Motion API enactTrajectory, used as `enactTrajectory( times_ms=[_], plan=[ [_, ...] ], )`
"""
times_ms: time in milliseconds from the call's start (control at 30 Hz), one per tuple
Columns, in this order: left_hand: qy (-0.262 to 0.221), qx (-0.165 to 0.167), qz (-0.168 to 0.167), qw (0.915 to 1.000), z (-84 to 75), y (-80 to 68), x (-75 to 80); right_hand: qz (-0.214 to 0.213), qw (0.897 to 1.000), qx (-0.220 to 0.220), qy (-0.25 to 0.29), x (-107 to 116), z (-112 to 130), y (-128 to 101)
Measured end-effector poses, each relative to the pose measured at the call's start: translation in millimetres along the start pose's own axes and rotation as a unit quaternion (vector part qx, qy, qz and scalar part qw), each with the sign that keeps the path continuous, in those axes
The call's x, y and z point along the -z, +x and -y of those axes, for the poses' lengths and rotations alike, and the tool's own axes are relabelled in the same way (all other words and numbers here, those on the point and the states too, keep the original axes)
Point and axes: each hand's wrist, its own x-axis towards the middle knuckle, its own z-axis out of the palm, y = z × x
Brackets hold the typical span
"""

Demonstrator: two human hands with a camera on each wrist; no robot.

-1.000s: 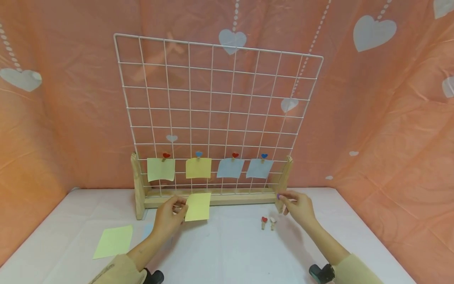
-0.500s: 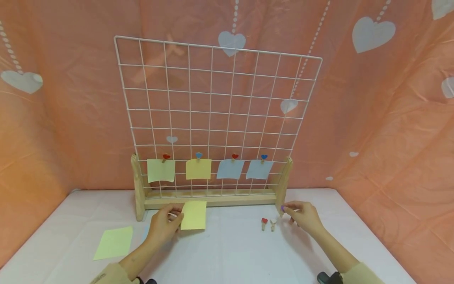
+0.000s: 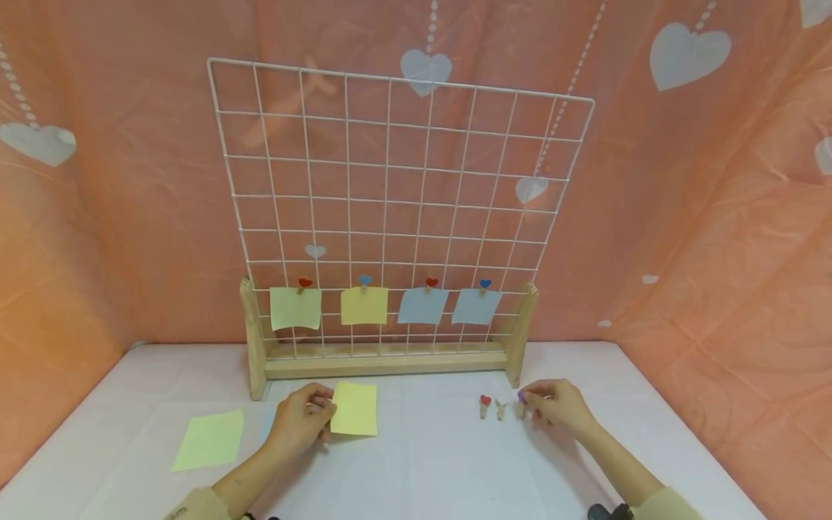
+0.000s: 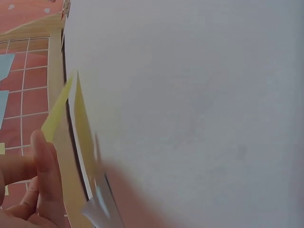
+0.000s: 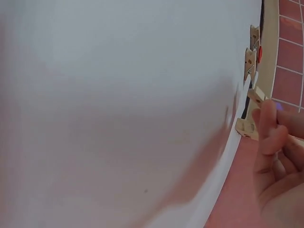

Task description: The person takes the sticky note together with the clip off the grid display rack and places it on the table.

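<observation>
My left hand [image 3: 300,425] pinches a yellow paper note [image 3: 354,409] by its left edge, low over the white table [image 3: 422,462]; the left wrist view shows the note [image 4: 66,142] edge-on beside my thumb. My right hand [image 3: 555,406] pinches a small wooden clothespin with a purple heart [image 3: 522,399], close to the table; the right wrist view shows that clothespin [image 5: 254,114] between my fingertips. Two more clothespins lie just left of it, one with a red heart [image 3: 484,406] and one plain [image 3: 500,409].
A white wire grid [image 3: 396,202] stands in a wooden base [image 3: 383,361] behind my hands, with several notes clipped along its lowest row. A green note [image 3: 208,439] and a partly hidden blue one [image 3: 267,425] lie at the front left. Pink cloth walls surround the table.
Both hands have come down and toward me. The left hand lowered the yellow note away from the grid; the right hand moved from the wooden post down beside the loose clothespins.
</observation>
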Motion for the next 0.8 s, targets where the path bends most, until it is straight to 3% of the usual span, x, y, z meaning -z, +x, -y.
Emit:
enactTrajectory(
  times_ms=[367,800],
  plan=[
    [0.010,0.008,0.008,0.9999,2.1,-2.6,-1.4,0.035,0.999,-0.008,0.022,-1.7,-5.2,0.0],
    [0.043,0.006,0.016,0.9989,7.9,-2.5,-4.1,0.034,0.998,-0.044,0.018,-6.0,-8.8,4.7]
  ],
)
